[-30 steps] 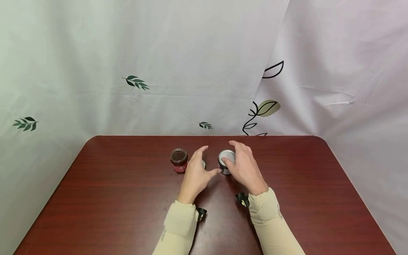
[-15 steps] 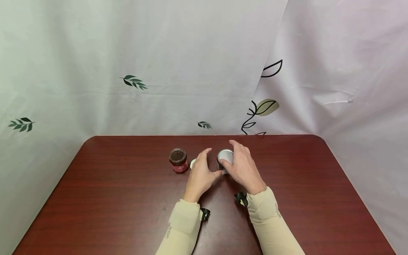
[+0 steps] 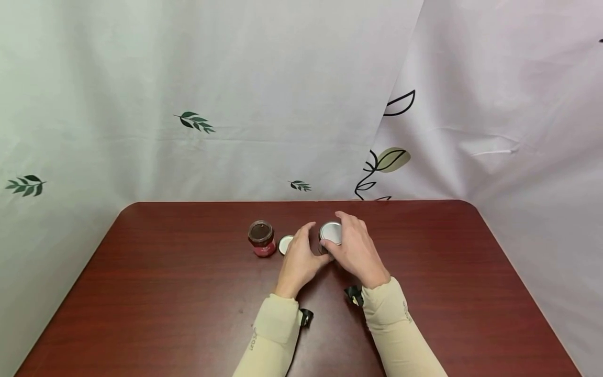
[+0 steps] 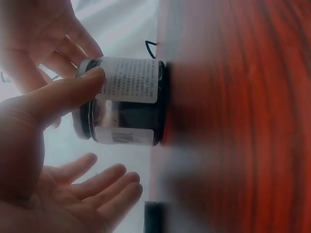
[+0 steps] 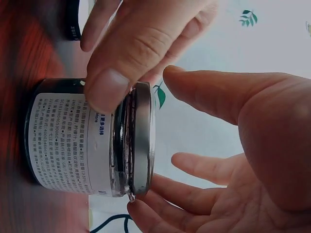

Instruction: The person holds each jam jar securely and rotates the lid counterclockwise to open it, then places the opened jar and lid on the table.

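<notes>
A glass jar (image 3: 331,232) with a silver lid and a white printed label (image 4: 129,104) stands at the middle of the dark red table (image 3: 165,272). My left hand (image 3: 299,259) is at its left side. The left thumb (image 4: 73,92) lies straight against the glass just below the lid, and the other left fingers (image 4: 107,179) are stretched out, apart from the jar. My right hand (image 3: 355,248) arches over the silver lid (image 5: 142,141) with its fingertips curled round the rim. The right thumb (image 5: 218,92) points at the lid's edge.
An open jar (image 3: 261,238) with a red label and dark contents stands left of my hands. Its white lid (image 3: 285,244) lies flat on the table beside it. A pale curtain with leaf prints (image 3: 195,121) hangs right behind the table's far edge.
My left hand has moved right from beside the white lid to the lidded jar, uncovering the white lid. My right hand has settled lower over the silver lid.
</notes>
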`<control>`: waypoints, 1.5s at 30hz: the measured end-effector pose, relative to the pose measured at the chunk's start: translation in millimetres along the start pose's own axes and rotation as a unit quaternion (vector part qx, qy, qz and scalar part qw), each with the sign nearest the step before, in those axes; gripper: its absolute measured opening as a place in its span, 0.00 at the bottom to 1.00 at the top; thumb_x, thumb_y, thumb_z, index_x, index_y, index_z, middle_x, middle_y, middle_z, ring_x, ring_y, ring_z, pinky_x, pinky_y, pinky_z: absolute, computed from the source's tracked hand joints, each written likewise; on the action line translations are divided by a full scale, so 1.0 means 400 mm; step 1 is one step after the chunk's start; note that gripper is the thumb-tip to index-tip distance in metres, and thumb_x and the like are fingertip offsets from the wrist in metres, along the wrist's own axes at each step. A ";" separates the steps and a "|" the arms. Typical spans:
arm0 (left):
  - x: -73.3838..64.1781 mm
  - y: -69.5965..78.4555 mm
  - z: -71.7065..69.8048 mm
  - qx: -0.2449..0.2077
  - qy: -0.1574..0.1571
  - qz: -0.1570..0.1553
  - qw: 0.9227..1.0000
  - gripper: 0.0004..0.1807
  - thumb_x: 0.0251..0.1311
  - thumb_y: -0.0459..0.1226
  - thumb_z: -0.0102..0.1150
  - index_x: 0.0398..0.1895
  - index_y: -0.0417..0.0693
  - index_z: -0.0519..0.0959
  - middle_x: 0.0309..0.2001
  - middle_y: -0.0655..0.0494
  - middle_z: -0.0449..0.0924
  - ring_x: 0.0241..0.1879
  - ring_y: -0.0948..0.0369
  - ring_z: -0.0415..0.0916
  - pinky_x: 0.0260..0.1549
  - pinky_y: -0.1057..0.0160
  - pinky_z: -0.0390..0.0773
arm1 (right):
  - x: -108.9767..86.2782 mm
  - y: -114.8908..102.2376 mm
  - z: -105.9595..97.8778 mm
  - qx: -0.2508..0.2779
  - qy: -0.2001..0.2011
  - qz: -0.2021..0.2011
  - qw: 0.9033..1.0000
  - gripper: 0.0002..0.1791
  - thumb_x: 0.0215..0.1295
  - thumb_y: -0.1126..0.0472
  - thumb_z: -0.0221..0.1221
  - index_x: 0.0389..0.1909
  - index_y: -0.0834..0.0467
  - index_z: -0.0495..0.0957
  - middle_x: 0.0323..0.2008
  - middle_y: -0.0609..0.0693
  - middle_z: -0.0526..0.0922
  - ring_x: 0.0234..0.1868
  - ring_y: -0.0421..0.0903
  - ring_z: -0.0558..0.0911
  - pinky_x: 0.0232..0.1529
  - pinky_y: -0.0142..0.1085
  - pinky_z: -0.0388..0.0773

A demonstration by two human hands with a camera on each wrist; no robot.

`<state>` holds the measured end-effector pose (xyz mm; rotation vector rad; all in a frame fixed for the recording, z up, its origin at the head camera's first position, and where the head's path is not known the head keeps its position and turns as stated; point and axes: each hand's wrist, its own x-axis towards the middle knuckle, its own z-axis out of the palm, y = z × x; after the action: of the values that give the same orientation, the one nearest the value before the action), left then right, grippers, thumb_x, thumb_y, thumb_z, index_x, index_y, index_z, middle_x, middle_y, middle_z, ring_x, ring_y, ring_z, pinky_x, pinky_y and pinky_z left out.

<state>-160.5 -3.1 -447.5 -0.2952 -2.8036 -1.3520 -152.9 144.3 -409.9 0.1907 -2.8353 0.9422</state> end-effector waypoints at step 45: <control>0.056 -0.001 0.022 0.062 -0.067 0.017 0.996 0.38 0.44 0.37 0.79 0.61 0.34 0.74 0.56 0.42 0.78 0.59 0.47 0.74 0.61 0.51 0.70 | 0.005 0.012 0.014 -0.032 -0.014 -0.014 0.999 0.34 0.57 0.57 0.72 0.59 0.71 0.73 0.54 0.64 0.79 0.55 0.62 0.75 0.53 0.52 0.74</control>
<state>-182.0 7.2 -451.1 -0.4434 -2.9598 -1.1876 -156.2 144.7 -416.8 0.2359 -2.8748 0.8493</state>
